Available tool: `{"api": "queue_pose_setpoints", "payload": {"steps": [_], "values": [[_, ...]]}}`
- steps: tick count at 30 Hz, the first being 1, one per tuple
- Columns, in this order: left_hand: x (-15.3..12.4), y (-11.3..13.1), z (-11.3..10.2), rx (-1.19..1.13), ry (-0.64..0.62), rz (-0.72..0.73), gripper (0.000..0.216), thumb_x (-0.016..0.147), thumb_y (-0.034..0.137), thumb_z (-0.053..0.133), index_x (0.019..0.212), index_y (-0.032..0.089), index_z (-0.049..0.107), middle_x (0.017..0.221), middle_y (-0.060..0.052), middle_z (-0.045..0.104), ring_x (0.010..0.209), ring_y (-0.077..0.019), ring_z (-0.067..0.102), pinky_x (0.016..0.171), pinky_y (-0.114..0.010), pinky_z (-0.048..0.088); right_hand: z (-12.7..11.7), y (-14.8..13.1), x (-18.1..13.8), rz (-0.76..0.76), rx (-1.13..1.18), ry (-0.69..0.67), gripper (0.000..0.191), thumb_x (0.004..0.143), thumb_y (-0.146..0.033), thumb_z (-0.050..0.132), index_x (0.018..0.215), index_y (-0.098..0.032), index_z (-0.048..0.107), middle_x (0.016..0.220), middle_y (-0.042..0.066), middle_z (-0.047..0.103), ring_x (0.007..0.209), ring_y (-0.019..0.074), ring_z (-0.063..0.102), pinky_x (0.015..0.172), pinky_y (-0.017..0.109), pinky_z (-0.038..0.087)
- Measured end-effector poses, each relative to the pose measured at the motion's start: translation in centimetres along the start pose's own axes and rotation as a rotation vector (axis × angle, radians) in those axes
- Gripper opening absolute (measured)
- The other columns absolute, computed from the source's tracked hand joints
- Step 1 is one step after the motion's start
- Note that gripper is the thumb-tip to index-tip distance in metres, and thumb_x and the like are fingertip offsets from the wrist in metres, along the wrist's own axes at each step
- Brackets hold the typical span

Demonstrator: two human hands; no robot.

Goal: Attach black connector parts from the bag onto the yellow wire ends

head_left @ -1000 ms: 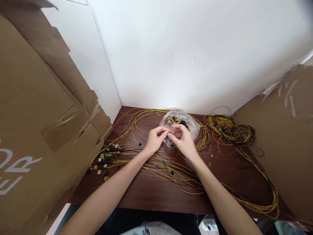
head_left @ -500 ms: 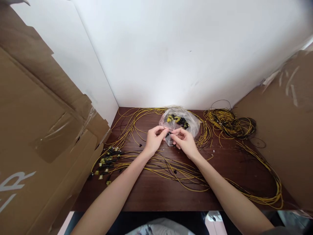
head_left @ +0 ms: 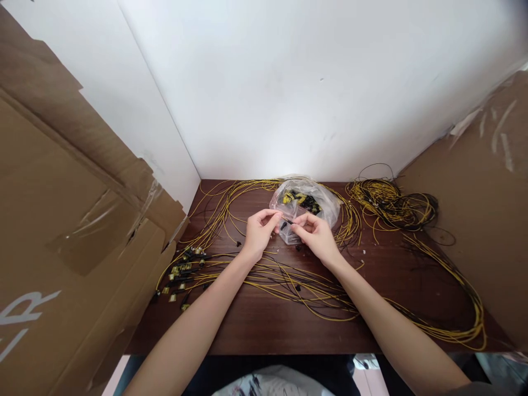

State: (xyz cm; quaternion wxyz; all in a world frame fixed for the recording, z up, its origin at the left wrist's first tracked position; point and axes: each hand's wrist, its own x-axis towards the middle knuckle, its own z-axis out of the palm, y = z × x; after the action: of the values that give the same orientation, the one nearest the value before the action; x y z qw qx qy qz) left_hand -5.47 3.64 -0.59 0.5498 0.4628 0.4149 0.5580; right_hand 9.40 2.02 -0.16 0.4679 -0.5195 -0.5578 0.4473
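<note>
Both my hands meet above the middle of a dark wooden table [head_left: 256,324], just in front of a clear plastic bag [head_left: 319,199] that holds small yellow and black parts. My left hand [head_left: 259,233] pinches one end of a small dark piece [head_left: 285,222] with thumb and fingers. My right hand [head_left: 315,235] pinches the other end, fingers curled. The piece is too small to name. Yellow and black wires [head_left: 289,283] run under my wrists across the table.
A row of small yellow and black connectors [head_left: 181,272] lies at the table's left. A tangled wire coil [head_left: 390,204] sits at the back right, and a long loop [head_left: 462,324] trails to the right front. Cardboard sheets [head_left: 61,236] lean on both sides; a white wall stands behind.
My hands stay together at the bag, shifting slightly; the fingertips now pinch a small dark piece between them. The view has tilted a little.
</note>
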Motion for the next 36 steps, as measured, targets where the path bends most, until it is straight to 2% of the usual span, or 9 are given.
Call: {"api": "queue_pose_setpoints", "payload": {"steps": [12,17,21,28,36], "values": [[0.35,-0.33,0.00,-0.087,0.025,-0.022,0.023,0.069,0.032,0.070,0.080,0.012,0.066,0.063,0.000,0.059,0.050,-0.0062,0.046,0.051,-0.020,0.036,-0.49,0.06,0.25,-0.003,-0.027,0.001,0.022,0.068,-0.036,0.066,0.075,-0.016,0.059,0.064,0.000,0.055,0.053,0.0099,0.045,0.046,0.023,0.035],[0.42,-0.25,-0.08,-0.144,0.031,-0.039,0.022,0.068,0.030,0.071,0.080,0.011,0.067,0.063,0.000,0.059,0.051,-0.0058,0.047,0.051,-0.019,0.037,-0.76,0.45,0.34,-0.040,-0.074,-0.020,0.019,0.070,-0.034,0.064,0.076,-0.016,0.059,0.065,0.000,0.057,0.054,0.0108,0.047,0.051,0.024,0.038],[0.49,-0.09,-0.13,-0.198,0.039,-0.035,0.020,0.067,0.028,0.071,0.078,0.011,0.067,0.073,-0.003,0.062,0.054,-0.0057,0.048,0.052,-0.019,0.038,-0.89,0.44,0.30,-0.059,-0.101,-0.031,0.018,0.071,-0.033,0.063,0.077,-0.016,0.060,0.067,0.001,0.058,0.057,0.0116,0.050,0.056,0.025,0.040],[0.63,0.09,-0.17,-0.245,0.043,-0.086,0.021,0.067,0.027,0.071,0.080,0.011,0.067,0.074,-0.004,0.062,0.056,-0.0059,0.049,0.052,-0.019,0.040,-0.96,0.12,0.25,-0.029,-0.087,-0.020,0.018,0.071,-0.032,0.063,0.077,-0.016,0.059,0.067,0.001,0.058,0.056,0.0116,0.049,0.055,0.025,0.039],[0.40,0.21,-0.17,-0.114,-0.045,-0.080,0.018,0.066,0.019,0.068,0.083,0.012,0.067,0.076,-0.003,0.065,0.054,-0.0061,0.049,0.054,-0.020,0.041,-0.94,-0.17,0.16,-0.041,-0.106,-0.015,0.019,0.071,-0.034,0.063,0.076,-0.016,0.060,0.065,0.000,0.057,0.057,0.0122,0.050,0.057,0.026,0.040]]}}
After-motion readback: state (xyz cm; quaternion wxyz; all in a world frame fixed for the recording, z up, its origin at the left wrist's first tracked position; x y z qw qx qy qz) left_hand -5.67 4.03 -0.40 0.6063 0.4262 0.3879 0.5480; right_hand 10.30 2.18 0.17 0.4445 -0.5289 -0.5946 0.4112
